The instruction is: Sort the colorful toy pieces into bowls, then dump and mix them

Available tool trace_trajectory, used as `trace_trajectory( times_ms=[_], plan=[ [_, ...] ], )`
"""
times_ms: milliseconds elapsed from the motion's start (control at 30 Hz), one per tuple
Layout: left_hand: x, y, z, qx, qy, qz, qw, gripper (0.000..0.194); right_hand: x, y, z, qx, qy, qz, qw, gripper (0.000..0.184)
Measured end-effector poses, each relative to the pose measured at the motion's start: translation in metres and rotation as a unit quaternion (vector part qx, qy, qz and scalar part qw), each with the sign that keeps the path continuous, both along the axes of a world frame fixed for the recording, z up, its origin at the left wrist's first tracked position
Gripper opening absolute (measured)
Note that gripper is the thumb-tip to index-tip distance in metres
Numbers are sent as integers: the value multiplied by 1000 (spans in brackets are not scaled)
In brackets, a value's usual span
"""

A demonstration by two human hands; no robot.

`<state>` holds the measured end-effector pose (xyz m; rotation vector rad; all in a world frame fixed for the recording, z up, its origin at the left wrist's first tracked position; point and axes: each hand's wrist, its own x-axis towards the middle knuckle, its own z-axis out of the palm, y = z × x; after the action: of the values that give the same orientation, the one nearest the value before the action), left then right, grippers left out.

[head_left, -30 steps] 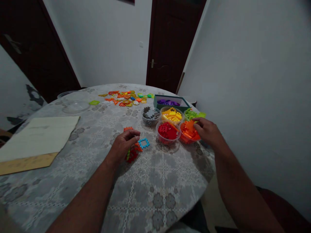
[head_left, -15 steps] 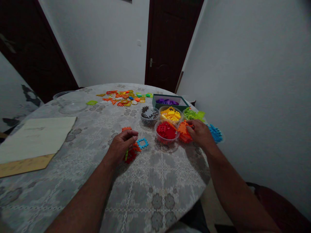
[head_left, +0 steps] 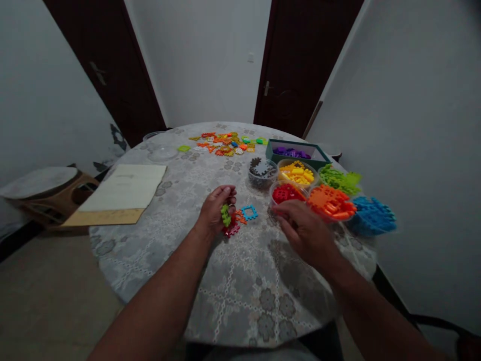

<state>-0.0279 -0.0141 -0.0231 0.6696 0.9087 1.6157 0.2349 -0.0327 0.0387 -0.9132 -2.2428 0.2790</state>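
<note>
My left hand (head_left: pixel 216 210) rests on the round table (head_left: pixel 229 281), fingers curled on a small cluster of joined plastic pieces (head_left: pixel 228 220), green, red and orange. A blue square frame piece (head_left: pixel 249 212) lies just right of it. My right hand (head_left: pixel 302 231) hovers over the cloth in front of the red-piece bowl (head_left: pixel 286 193), fingers bent and drawn together; whether anything is in them is hidden. Beside it stand the orange-piece bowl (head_left: pixel 330 200) and a blue-piece heap (head_left: pixel 372 214).
Bowls of yellow (head_left: pixel 297 173), grey (head_left: pixel 262 170) and green pieces (head_left: pixel 340 179) and a teal box with purple ones (head_left: pixel 295 151) sit behind. Loose coloured pieces (head_left: pixel 225 143) lie at the far edge. A board with paper (head_left: pixel 120 193) lies left; a stool (head_left: pixel 45 190) stands beyond.
My right hand has come away from the orange bowl and moved nearer, in front of the red bowl. My head has turned, showing more floor and the stool. The left hand keeps its cluster.
</note>
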Motion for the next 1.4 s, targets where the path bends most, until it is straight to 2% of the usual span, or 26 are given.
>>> trace_trajectory(
  times_ms=[67, 167, 267, 367, 433, 533, 700, 733, 800, 867, 933, 1067, 1167, 1300, 1400],
  plan=[
    [-2, 0, 1, 4, -52, -2, 999, 38, -27, -10, -7, -23, -13, 76, 997, 31],
    [-3, 0, 1, 9, -97, -6, 995, 39, -64, -19, -21, -28, -53, 135, 989, 39],
    [-3, 2, 0, 3, -94, 19, 995, 38, -90, -22, -35, -8, -96, 135, 986, 44],
    [-2, 5, -2, -3, -74, 44, 996, 38, -105, -22, -45, 12, -118, 99, 988, 50],
    [-2, 6, -2, 1, -62, 53, 997, 37, -107, -18, -46, 13, -121, 78, 990, 53],
    [-3, 8, -2, 17, -29, 64, 997, 38, -98, -9, -36, 9, -109, 54, 993, 47],
    [-15, 5, 6, 4, 149, 117, 982, 42, -55, 22, -3, 44, -55, 12, 997, 34],
    [-19, 3, 8, -8, 199, 130, 971, 41, -41, 32, 4, 55, -51, 1, 997, 33],
    [-27, 2, 7, -28, 333, 157, 929, 35, -10, 57, 20, 71, -54, -29, 996, 31],
    [-35, 3, 1, -23, 471, 175, 864, 31, 25, 87, 36, 69, -62, -90, 992, 29],
    [-41, 7, -10, -1, 566, 175, 805, 31, 63, 118, 51, 39, -89, -175, 980, 29],
    [-46, 15, -36, 11, 691, 143, 708, 40, 131, 170, 70, -4, -188, -358, 914, 36],
    [-47, 19, -47, 0, 755, 117, 645, 47, 164, 190, 69, -30, -268, -428, 863, 39],
    [-47, 20, -49, -11, 800, 70, 595, 45, 181, 195, 54, -52, -297, -462, 834, 37],
    [-46, 18, -44, -16, 797, 61, 600, 45, 180, 193, 41, -66, -316, -468, 823, 38]
  ],
)
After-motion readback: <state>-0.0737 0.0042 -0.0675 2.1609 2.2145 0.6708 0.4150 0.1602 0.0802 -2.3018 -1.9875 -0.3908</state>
